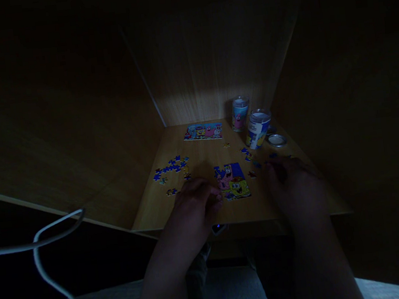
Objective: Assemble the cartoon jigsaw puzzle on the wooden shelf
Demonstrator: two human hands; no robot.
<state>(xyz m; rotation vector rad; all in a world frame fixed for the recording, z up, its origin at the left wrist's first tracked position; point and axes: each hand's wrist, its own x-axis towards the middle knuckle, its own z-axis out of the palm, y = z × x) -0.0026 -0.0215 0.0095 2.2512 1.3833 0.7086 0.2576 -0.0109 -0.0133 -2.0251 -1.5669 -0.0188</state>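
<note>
A partly joined jigsaw puzzle (238, 186) with yellow and pink cartoon figures on blue lies on the wooden board. My left hand (196, 200) is at its left edge, thumb and forefinger brought together; whatever they pinch is too dark to make out. To the right, my right hand (295, 186) rests low over the board with its fingers curled among loose dark pieces (273, 155). Shadow hides what its fingertips hold. Between the puzzle and this hand lie a reddish piece (252, 174) and several blue and yellow pieces (246, 153).
More loose pieces (171, 167) are spread at the left. Another joined picture (202, 131) lies at the back. Two printed cans (240, 113) (257, 131) with clear tops stand back right, beside a round metal lid (277, 140). Wooden walls enclose the board. A white cable (56, 281) hangs at left.
</note>
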